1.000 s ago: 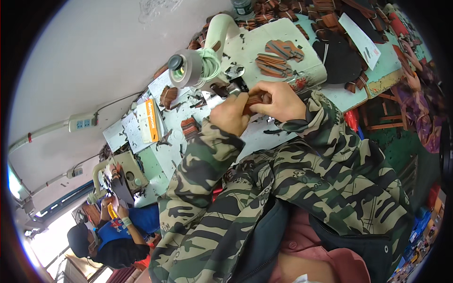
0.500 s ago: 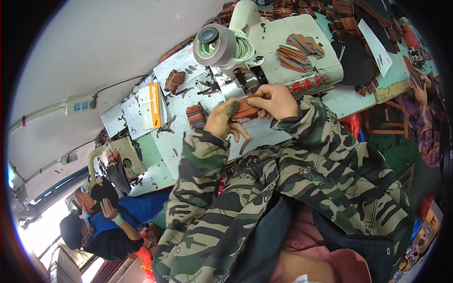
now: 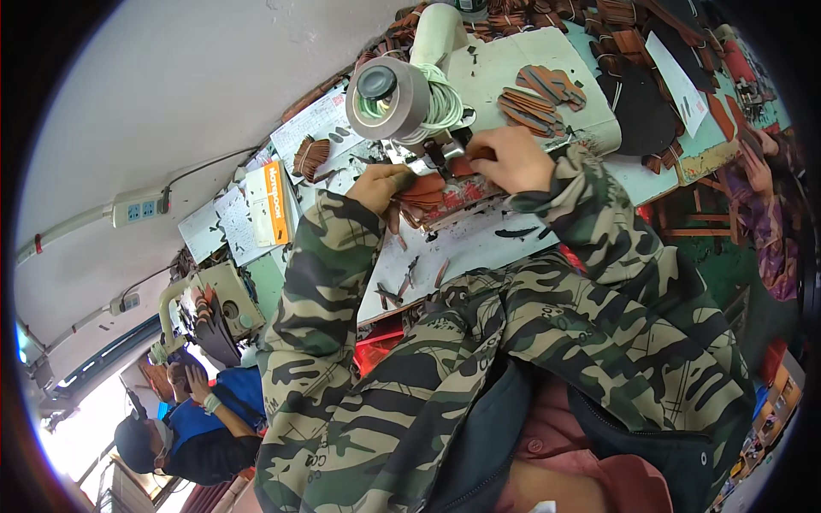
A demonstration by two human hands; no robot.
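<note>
A reddish-brown leather piece (image 3: 428,183) lies at the working end of a cream bench machine (image 3: 590,111). My left hand (image 3: 382,185) is closed on its left end, thumb and fingers pressed together. At the right end, my right hand (image 3: 513,159) curls with the fingertips pinched at the leather, partly hidden by the hand itself. A dark metal foot (image 3: 438,157) of the machine stands between the hands, over the leather. Several stacked leather strips (image 3: 417,202) lie just below my left fingers, by the machine's near edge.
Brown and grey leather pieces (image 3: 530,111) rest on the machine's top. A round grey housing (image 3: 389,98) holds coiled pale cord (image 3: 440,103). Left lie a tied leather bundle (image 3: 310,158) and an orange-and-white notebook (image 3: 272,203). Scraps litter the table (image 3: 479,248). Co-workers sit left (image 3: 214,419) and far right (image 3: 761,197).
Both hands have moved from holding the leather piece in front of the machine to its working end. They are farther apart now, left hand leftward and right hand slightly up and right.
</note>
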